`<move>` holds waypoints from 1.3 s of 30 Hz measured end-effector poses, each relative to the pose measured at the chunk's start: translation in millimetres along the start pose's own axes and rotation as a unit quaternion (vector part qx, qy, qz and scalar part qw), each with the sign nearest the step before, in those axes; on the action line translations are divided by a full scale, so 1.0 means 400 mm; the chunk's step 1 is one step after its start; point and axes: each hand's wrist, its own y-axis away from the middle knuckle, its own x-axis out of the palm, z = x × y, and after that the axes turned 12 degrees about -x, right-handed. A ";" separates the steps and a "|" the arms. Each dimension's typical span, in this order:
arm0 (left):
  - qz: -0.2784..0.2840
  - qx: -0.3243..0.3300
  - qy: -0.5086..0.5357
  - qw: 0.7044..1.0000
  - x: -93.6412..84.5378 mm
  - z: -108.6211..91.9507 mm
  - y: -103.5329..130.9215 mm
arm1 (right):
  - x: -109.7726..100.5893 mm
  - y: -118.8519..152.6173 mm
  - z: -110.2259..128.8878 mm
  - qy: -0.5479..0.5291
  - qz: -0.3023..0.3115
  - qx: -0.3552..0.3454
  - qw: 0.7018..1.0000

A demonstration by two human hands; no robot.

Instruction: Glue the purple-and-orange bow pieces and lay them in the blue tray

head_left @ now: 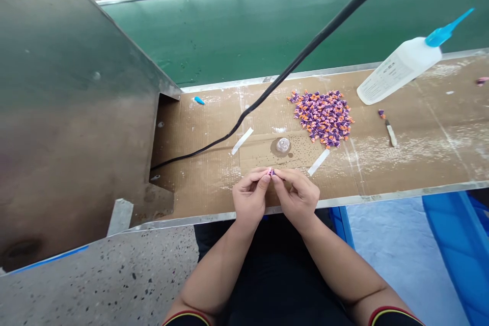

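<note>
My left hand (249, 197) and my right hand (298, 196) meet at the front edge of the bench, thumbs and forefingers pinched together. Between their fingertips is a tiny purple and pink piece (271, 172), mostly covered by the fingers. Just beyond my hands a small round clear dish (283, 145) sits on a wet, speckled patch of cardboard (252, 159). Up and to the right lies a heap of small purple, pink and orange pieces (324, 116), similar in colour to the held one.
A white squeeze bottle (401, 69) with a blue nozzle stands at the back right. Near it lie a small knife (391, 133) and a loose piece (381, 113). A blue cap (199, 100) lies at left. A black cable (267, 92) crosses above; a metal housing (84, 102) borders the left.
</note>
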 end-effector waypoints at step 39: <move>0.133 0.094 -0.057 0.985 -0.016 -0.012 0.010 | -0.003 -0.003 0.003 -0.013 -0.045 -0.040 0.998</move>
